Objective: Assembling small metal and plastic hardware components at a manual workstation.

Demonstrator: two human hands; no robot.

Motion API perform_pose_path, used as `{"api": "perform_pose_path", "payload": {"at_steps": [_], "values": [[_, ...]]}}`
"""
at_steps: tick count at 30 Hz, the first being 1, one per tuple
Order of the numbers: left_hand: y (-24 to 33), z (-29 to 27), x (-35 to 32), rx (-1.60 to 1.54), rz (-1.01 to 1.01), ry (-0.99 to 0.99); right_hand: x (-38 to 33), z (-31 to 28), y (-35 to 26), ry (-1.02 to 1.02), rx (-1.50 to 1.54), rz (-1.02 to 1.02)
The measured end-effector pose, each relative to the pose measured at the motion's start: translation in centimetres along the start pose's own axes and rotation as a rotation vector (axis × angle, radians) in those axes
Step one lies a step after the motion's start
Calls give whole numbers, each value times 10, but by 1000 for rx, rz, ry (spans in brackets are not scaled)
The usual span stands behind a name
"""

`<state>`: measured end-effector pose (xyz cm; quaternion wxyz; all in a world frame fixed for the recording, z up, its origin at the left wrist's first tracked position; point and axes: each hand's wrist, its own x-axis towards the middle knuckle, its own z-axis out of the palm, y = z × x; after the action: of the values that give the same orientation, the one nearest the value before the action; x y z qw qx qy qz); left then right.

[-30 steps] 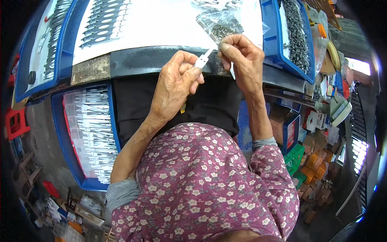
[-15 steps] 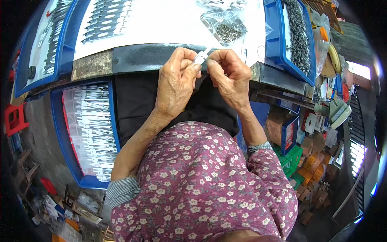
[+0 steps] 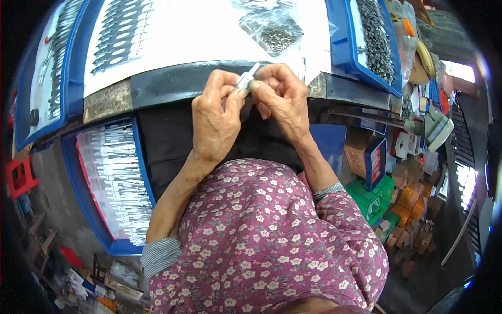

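Between my two hands, just in front of the table's near edge, is a small white and silver part [image 3: 244,79] with a thin shaft slanting up to the right. My left hand [image 3: 217,112] pinches it between thumb and forefinger. The thumb and fingertips of my right hand [image 3: 280,99] press together at the part's right side; whether they hold a separate tiny piece is hidden. Beyond the hands, a clear plastic bag of small metal pins [image 3: 277,40] lies on the white table surface [image 3: 193,34].
Rows of dark flat parts with oval holes [image 3: 123,31] lie at the far left. Blue trays stand at both sides; the right tray [image 3: 355,65] holds small dark pieces. Low at my left, a blue bin [image 3: 116,246] holds many slim silver parts. A green crate [image 3: 374,201] sits low right.
The whole view has shifted, so table and hands appear a little further left. The right fingertips have come closer to the white part, which is still in my left hand.
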<state>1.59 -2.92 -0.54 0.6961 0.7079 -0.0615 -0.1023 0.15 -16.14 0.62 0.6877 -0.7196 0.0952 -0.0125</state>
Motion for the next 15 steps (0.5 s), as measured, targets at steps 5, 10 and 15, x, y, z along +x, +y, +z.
{"api": "perform_pose_path", "payload": {"at_steps": [5, 10, 15], "values": [[8, -1, -3, -161, -68, -81, -1, -6, -2, -144, 171, 177], [7, -17, -4, -296, -181, -128, -1, -6, -1, -243, 106, 128], [6, -19, -7, -302, -227, -125, 17, -26, -18, -111, -196, -59]]}}
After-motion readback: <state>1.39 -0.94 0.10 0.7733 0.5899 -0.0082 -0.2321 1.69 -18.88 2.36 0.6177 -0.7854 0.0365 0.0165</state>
